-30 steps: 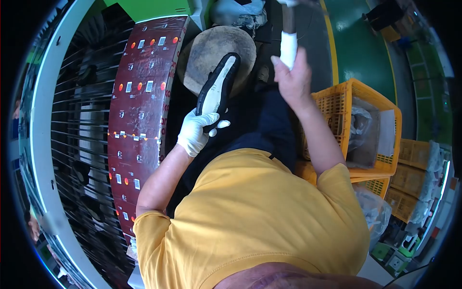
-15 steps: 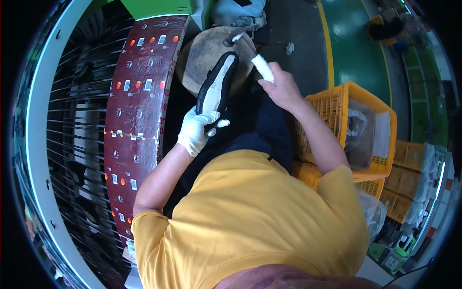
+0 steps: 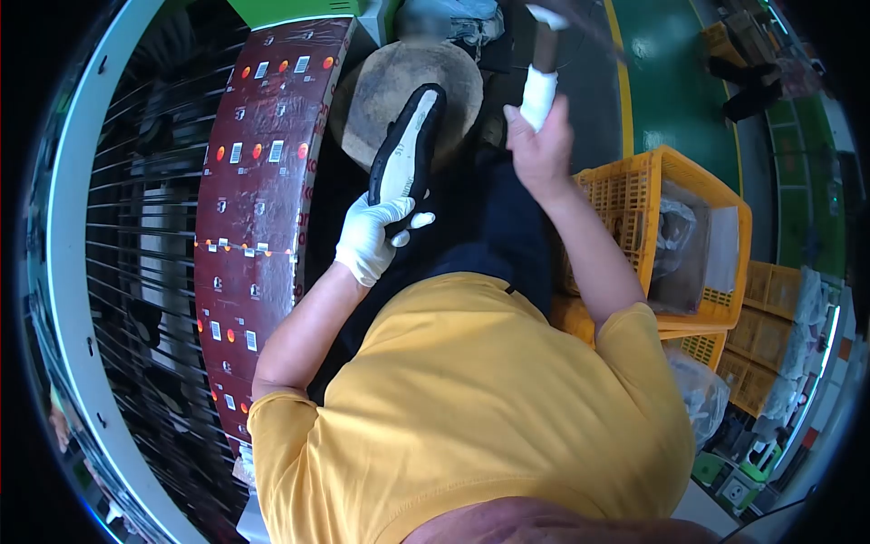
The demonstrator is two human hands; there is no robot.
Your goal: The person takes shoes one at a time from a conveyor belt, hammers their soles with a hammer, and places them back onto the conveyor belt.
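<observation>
My left hand [image 3: 365, 238], in a white glove, is closed around the heel end of a black shoe upper [image 3: 410, 150]. Its pale insole faces up, with small printed marks on it. The toe end lies over a round, worn wooden block [image 3: 385, 82]. Off to the right and raised away from the block, my bare right hand [image 3: 546, 150] grips a hammer [image 3: 540, 91] by its white-wrapped handle. The hammer's head is blurred near the top edge.
On the left a long dark-red printed box surface [image 3: 258, 181] runs beside a rack of black bars [image 3: 145, 227]. Yellow plastic crates [image 3: 657, 254] stand at my right, holding clear bags. Beyond a yellow floor line, a green walkway [image 3: 662, 91] holds another person's dark legs.
My right hand has swung the hammer up and to the right, away from the block and the shoe upper. My left hand keeps its hold, nearly in the same place.
</observation>
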